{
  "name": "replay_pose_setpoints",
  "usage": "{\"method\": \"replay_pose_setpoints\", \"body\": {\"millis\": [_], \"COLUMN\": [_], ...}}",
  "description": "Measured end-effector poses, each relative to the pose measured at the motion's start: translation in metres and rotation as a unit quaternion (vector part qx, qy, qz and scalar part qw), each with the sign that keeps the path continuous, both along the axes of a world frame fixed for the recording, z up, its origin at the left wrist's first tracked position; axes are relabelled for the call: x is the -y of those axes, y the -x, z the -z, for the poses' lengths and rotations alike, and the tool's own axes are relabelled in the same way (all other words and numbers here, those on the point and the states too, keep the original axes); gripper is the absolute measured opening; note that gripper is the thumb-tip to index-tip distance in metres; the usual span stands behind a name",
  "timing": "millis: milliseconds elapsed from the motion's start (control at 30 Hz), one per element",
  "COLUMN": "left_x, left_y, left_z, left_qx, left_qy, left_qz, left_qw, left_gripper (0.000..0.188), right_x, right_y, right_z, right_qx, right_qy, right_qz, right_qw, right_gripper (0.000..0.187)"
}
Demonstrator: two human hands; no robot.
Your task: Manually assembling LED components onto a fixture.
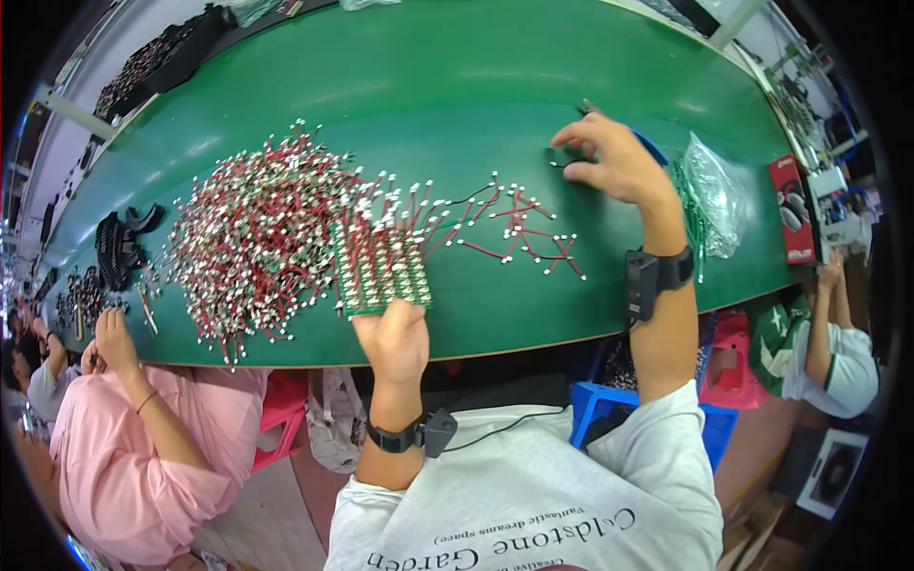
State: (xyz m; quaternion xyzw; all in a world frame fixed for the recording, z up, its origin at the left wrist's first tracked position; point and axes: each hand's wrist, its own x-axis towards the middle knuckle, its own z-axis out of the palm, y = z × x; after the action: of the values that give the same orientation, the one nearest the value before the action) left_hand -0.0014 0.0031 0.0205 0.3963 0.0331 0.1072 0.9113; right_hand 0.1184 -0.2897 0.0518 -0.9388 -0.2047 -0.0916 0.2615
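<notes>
Holding green board (381,271) mostly wired in closed left hand (393,341), right hand (614,160) fingers pinch black wire (562,164); big pile (252,238) left.

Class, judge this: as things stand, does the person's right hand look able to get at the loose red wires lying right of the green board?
Probably yes. The right hand rests on the green table just beyond the loose red wires, with only bare tabletop between them.
</notes>
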Motion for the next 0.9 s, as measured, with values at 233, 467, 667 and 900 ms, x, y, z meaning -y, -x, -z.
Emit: {"method": "replay_pose_setpoints", "body": {"millis": [233,467,667,900], "left_x": [-0.012,-0.013,-0.008,-0.005], "left_y": [0.002,0.002,0.0,0.002], "left_z": [0.022,0.028,0.013,0.009], "left_qx": [0.023,0.036,0.018,-0.008], "left_qy": [-0.021,-0.011,-0.02,0.005], "left_qz": [0.03,0.045,0.027,-0.015], "left_qw": [0.999,0.998,0.999,1.0], "left_gripper": [0.061,0.06,0.067,0.061], "right_x": [-0.011,-0.016,-0.033,-0.062], "right_y": [-0.009,-0.009,-0.006,0.008], "right_z": [0.01,0.008,-0.002,-0.009], "right_qx": [-0.087,-0.105,-0.141,-0.275], "right_qy": [0.002,-0.011,-0.211,-0.425], "right_qz": [0.023,0.015,0.011,-0.12], "right_qw": [0.996,0.994,0.967,0.854], "right_gripper": [0.014,0.011,0.011,0.016]}}
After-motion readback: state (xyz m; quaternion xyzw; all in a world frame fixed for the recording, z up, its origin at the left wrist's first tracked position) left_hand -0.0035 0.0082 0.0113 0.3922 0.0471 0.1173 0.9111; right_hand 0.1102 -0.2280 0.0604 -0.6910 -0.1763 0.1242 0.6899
